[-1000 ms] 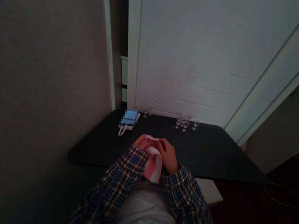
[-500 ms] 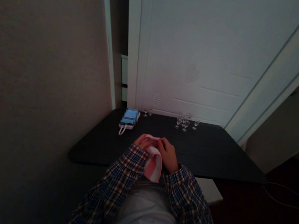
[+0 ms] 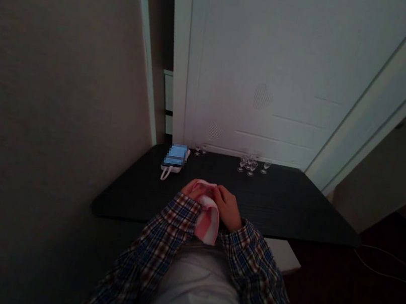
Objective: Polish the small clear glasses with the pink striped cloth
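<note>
Both my hands meet over the near edge of a black table [image 3: 293,211]. My left hand [image 3: 192,191] and my right hand [image 3: 228,207] are closed around a pink and white striped cloth [image 3: 208,221]. The cloth hangs down between my wrists towards my lap. What the cloth covers, if anything, is hidden. My sleeves are plaid.
Several small stemmed glasses [image 3: 250,165] stand at the table's far edge, with two more [image 3: 200,148] to their left. A white device with a blurred blue top and a strap [image 3: 174,160] lies at the far left. A white door [image 3: 276,71] rises behind the table.
My hands and the cloth have stayed together with little motion. The view has shifted slightly, so everything sits a bit higher in the picture.
</note>
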A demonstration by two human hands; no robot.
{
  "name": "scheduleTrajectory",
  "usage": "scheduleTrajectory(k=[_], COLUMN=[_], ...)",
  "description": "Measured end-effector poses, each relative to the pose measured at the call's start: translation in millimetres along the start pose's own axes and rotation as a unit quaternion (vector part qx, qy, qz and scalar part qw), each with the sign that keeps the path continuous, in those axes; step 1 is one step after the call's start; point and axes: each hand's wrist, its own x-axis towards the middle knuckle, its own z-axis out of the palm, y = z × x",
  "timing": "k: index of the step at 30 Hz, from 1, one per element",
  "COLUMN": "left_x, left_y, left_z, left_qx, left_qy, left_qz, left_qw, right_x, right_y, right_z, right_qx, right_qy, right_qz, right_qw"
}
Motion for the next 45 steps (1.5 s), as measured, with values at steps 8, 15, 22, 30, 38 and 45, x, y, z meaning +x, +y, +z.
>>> scheduleTrajectory(k=[8,15,22,30,38,45], left_x=[-4.3,-3.2,1.2,5.0,5.5,3.6], left_y=[7.0,4.0,-1.6,-7.3,-6.7,-7.1], left_z=[3.3,0.5,-3.1,-6.2,-5.8,-3.6], left_qx=[0.026,0.028,0.04,0.028,0.005,-0.003], left_qy=[0.004,-0.011,-0.006,-0.022,-0.017,-0.017], left_qz=[0.004,-0.004,0.006,0.021,-0.012,-0.007], left_qw=[1.0,1.0,0.999,0.999,1.0,1.0], right_x=[0.1,-0.2,1.3,1.7,0.4,-0.5], right_y=[2.0,2.5,3.6,3.0,2.9,4.1], right_z=[0.3,-0.5,0.3,-0.3,-1.9,-1.0], right_qx=[-0.002,-0.001,-0.011,-0.013,-0.015,-0.016], right_qy=[-0.008,-0.008,-0.004,-0.008,-0.015,-0.015], right_qz=[0.002,0.011,0.007,0.001,-0.006,0.001], right_qw=[1.0,1.0,1.0,1.0,1.0,1.0])
